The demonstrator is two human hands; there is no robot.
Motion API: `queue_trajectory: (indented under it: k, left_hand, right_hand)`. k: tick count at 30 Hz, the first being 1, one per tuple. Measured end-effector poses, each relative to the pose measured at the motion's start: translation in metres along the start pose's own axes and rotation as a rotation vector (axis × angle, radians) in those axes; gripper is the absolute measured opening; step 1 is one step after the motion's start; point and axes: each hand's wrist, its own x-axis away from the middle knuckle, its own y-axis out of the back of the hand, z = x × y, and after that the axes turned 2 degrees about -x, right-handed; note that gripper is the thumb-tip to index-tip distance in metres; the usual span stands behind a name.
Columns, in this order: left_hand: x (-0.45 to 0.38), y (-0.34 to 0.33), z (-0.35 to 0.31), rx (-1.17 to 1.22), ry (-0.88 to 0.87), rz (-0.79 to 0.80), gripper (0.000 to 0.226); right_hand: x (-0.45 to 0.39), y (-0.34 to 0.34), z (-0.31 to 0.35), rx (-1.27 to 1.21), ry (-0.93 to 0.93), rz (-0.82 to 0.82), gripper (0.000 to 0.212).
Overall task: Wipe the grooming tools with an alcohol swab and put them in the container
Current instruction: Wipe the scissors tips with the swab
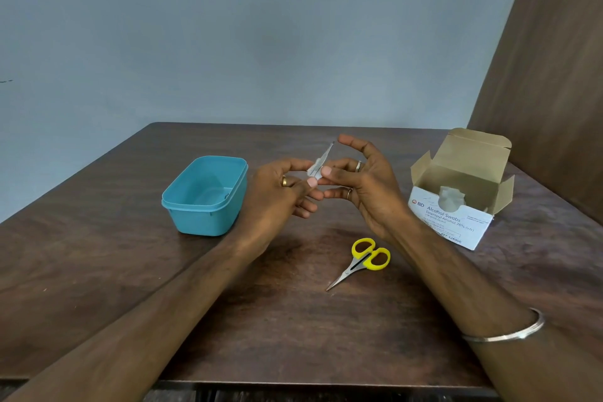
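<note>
Left hand (280,188) pinches slim metal tool (324,155) mid-tabletop, tip raised for wiping. Right hand (362,179) pinches white swab (316,170) around tool; index finger straight. Blue tub (204,196) near left edge, open for drop-off. Scissors (362,261) toward front edge, seemingly awaiting turn.

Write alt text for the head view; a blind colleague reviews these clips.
Two hands meet above a brown table: the left hand and right hand together pinch a thin metal grooming tool wrapped in a white swab. A teal container sits left, yellow-handled scissors lie nearer, and an open alcohol swab box stands right.
</note>
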Motion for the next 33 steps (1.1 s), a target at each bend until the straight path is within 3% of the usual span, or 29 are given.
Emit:
queue_trajectory:
  k: [16,21,26,33]
  left_hand:
    - [0.002,0.001,-0.005,0.255,0.183,-0.014,0.013]
    - [0.002,0.005,-0.008,0.398,0.268,0.081,0.011]
    - [0.002,0.006,-0.011,0.548,0.342,0.092,0.037]
    - [0.001,0.008,-0.012,0.591,0.378,0.105,0.053]
  right_hand:
    - [0.001,-0.003,-0.001,0.080,0.070,0.032,0.073]
    - [0.002,-0.003,0.005,0.080,0.072,0.104,0.081]
    - [0.003,-0.003,0.009,0.031,0.059,0.206,0.090]
    - [0.002,-0.002,0.007,-0.031,0.078,0.147,0.096]
